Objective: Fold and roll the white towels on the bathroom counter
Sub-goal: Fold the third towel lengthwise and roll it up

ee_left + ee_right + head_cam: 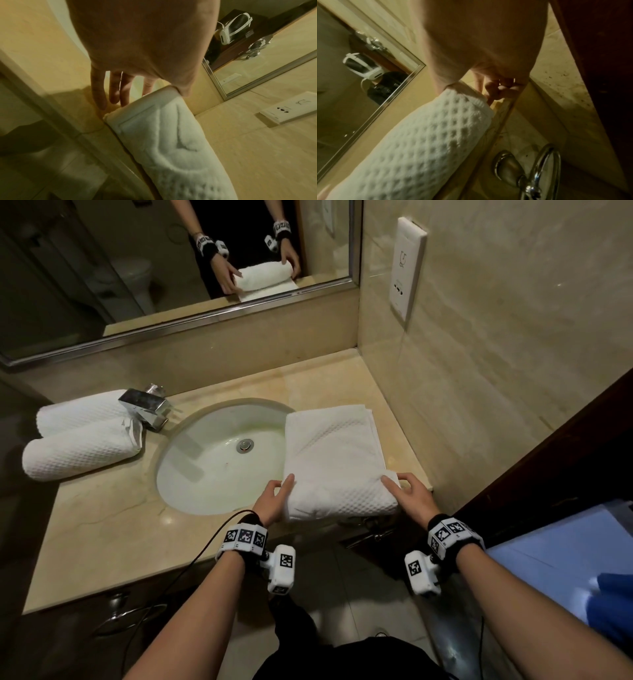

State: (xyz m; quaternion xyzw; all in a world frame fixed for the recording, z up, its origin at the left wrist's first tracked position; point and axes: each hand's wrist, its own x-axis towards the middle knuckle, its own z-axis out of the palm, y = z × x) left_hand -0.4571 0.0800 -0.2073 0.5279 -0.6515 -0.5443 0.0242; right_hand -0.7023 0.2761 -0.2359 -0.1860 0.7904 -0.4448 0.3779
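A white waffle towel [334, 446] lies folded on the beige counter [113, 525], right of the sink, and its near end is rolled up into a thick roll [342, 501]. My left hand [274, 498] is at the roll's left end, thumb on top, fingers [102, 94] straight down beside the towel [163, 135]. My right hand [411, 494] holds the right end, thumb on top. Its fingers [498, 89] curl at the end of the towel [428, 135]. Two finished rolled towels [82, 453] lie at the far left.
The oval sink [205, 491] sits mid-counter with a chrome faucet [147, 405] behind it. A mirror [171, 251] and a wall socket panel [407, 268] stand behind. The towel's roll lies at the counter's front edge. A metal towel ring [130, 614] hangs below.
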